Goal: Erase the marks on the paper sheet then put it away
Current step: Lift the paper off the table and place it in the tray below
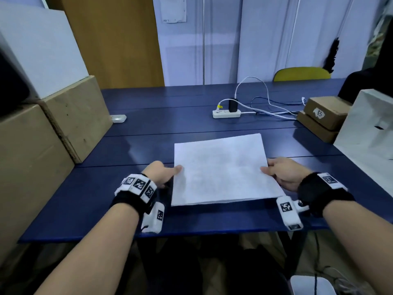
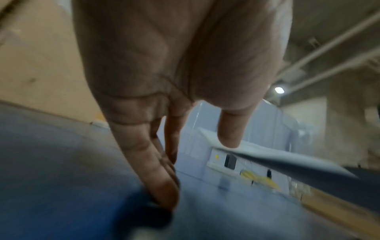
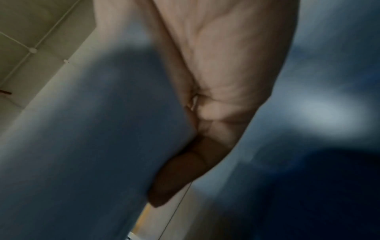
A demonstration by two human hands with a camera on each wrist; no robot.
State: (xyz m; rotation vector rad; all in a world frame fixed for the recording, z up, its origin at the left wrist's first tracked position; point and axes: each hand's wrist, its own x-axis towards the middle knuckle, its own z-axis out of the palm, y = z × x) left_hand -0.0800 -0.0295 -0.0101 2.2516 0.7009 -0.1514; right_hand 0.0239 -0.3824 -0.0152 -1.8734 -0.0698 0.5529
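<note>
The white paper sheet hangs slightly above the blue table, throwing a shadow under its near edge. Only faint grey traces show on it. My left hand holds the sheet's left edge, thumb on top. In the left wrist view the thumb presses the paper sheet while the other fingers reach straight down to the table. My right hand grips the right edge, thumb on top. In the right wrist view its fingers lie under the paper sheet. No eraser is visible.
Cardboard boxes are stacked along the left side. A white power strip with cables lies at the back. Two small brown boxes and a white paper bag stand on the right. A small white object sits by the left boxes.
</note>
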